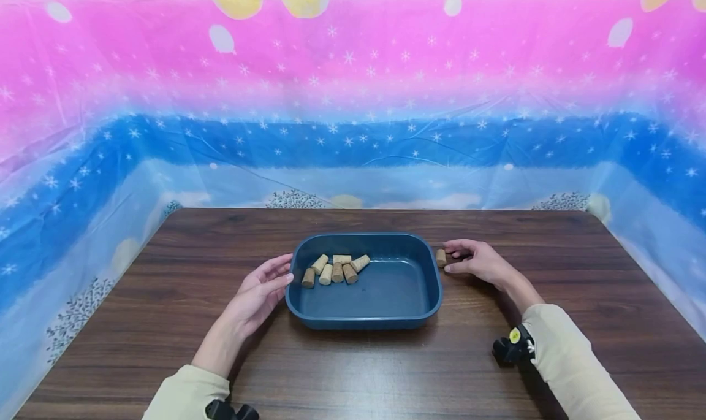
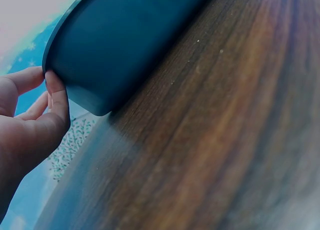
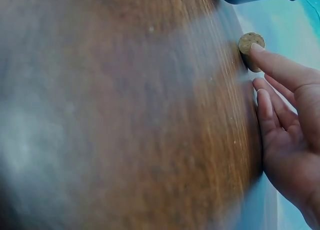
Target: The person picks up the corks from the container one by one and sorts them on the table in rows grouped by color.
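A dark blue rectangular tub [image 1: 364, 317] sits on the table with several tapered corks [image 1: 337, 272] lying in its left half. At the tub's left end, my left hand [image 1: 259, 291] pinches the rim, with its thumb [image 2: 56, 87] against the outer wall. Just outside the right end, my right hand [image 1: 485, 263] holds a single cork [image 1: 440, 258] by the fingertips. In the right wrist view, the thumb lies over the round end of that cork [image 3: 251, 41], and the other fingertips are partly hidden behind it.
The brown wood-grain table [image 1: 364, 371] has rounded far corners. A pink and blue printed cloth [image 1: 353, 132] hangs around its back and sides. Each wrist carries a small black camera [image 1: 513, 348] at the sleeve cuff.
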The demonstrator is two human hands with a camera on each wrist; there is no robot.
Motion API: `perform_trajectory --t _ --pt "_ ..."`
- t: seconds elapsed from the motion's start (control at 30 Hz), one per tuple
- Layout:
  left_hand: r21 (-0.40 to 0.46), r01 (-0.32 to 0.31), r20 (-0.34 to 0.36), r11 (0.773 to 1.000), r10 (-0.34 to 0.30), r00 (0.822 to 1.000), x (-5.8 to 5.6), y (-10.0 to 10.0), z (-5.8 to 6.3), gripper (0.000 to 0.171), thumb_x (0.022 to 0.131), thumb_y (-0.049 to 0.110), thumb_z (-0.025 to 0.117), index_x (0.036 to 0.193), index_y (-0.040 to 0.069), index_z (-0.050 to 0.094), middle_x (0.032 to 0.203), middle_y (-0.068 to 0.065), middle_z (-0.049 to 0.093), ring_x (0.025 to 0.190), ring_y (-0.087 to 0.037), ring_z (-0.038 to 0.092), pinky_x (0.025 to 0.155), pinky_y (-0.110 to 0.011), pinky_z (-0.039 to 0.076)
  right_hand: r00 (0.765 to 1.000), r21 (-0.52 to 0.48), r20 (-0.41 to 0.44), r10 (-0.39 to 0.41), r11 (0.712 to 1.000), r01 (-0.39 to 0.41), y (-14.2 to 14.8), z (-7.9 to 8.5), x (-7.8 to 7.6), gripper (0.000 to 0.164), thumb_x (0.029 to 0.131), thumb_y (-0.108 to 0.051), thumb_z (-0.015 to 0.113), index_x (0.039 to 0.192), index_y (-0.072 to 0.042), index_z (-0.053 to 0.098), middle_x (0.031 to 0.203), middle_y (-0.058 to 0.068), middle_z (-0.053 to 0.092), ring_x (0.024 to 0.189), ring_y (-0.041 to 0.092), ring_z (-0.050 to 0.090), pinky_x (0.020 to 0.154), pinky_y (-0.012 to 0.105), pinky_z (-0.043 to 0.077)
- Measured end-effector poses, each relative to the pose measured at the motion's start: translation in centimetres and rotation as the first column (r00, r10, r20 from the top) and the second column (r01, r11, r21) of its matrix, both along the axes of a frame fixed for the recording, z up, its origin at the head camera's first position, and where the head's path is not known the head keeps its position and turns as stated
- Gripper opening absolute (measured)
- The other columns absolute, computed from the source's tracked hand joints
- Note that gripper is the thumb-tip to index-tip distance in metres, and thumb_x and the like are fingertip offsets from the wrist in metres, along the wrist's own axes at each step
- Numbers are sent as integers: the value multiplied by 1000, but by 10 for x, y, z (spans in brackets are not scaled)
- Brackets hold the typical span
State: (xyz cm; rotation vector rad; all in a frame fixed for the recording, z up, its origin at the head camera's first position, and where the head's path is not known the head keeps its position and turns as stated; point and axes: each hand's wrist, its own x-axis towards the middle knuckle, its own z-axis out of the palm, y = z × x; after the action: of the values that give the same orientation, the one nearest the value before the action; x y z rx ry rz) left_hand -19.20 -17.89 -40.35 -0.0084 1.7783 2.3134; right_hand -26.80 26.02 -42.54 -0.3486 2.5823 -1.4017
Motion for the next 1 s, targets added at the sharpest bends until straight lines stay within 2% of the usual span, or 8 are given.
perform_trajectory --t 0.33,0.6,1.0 --pt "5 -5 0 1000 5 1000 -1 -1 -1 51 95 -2 54 142 -6 35 121 -10 48 103 -14 55 88 -23 48 997 109 -70 -25 993 32 -12 -1 1 53 86 -21 74 132 -2 57 122 19 58 109 33 51 90 49 44" --pt "20 6 15 1000 -6 1000 -2 2 -3 49 95 -2 52 142 -4 36 121 -11 47 103 -15 55 90 -24 48 998 89 -59 -22 996 27 -6 -1 4 48 90 -16 70 133 -1 56 124 20 57 112 34 51 91 49 44" --pt "23 5 21 1000 -5 1000 -1 1 -2 51 96 -2 52 143 -5 34 121 -11 47 102 -14 55 90 -24 48 998 62 -50 -25 998 28 -5 -2 2 53 85 -14 74 133 -1 56 121 19 58 111 33 51 92 47 44"
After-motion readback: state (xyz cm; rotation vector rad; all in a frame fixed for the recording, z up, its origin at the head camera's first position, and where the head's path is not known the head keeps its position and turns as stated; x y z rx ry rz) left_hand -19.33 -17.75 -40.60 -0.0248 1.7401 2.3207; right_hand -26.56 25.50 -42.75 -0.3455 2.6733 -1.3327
